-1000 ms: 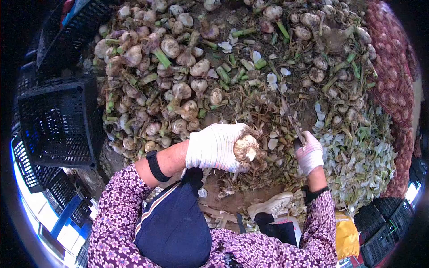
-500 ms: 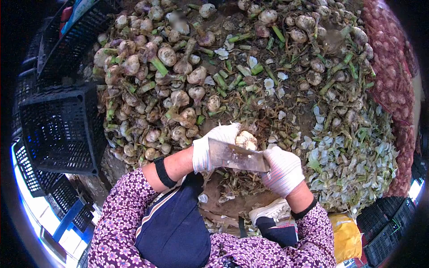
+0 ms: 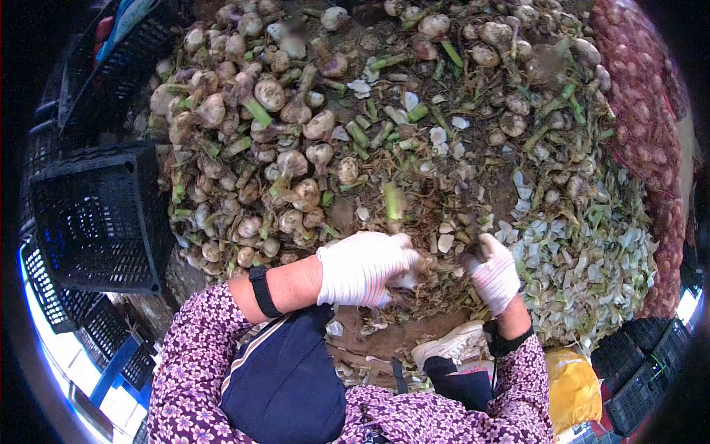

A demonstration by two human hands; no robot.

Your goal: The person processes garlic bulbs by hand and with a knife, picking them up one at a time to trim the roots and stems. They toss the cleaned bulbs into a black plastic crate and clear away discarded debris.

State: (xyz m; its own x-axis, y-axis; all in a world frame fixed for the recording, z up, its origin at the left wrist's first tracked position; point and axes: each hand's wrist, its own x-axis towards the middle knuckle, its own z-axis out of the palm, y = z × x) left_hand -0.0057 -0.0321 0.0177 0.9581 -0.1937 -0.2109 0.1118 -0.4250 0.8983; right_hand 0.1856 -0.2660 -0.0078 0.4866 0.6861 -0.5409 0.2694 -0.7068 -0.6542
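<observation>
The fingers of the left hand [image 3: 360,268], in a white knitted glove, are curled together around a pale garlic bulb [image 3: 405,280]; only a small white part of the bulb shows at the fingertips, at 3 o'clock of the hand. This grip seems to keep the bulb steady and turned toward the other hand.

The right hand [image 3: 494,272], in a white glove with thin pink stripes, is closed on a dark handle [image 3: 471,260]. It probably belongs to a knife, but the blade is blurred and I cannot make it out.

A blurred green stem piece [image 3: 393,200] shows at 12 o'clock of the hands.

Further out, the heap of untrimmed, earth-covered garlic bulbs with green stems [image 3: 281,148] lies at 11 o'clock, within reach. The pile of pale green and white peelings [image 3: 592,259] lies at 3 o'clock. A black plastic crate [image 3: 96,214] stands at 9 o'clock, partly cut off.
</observation>
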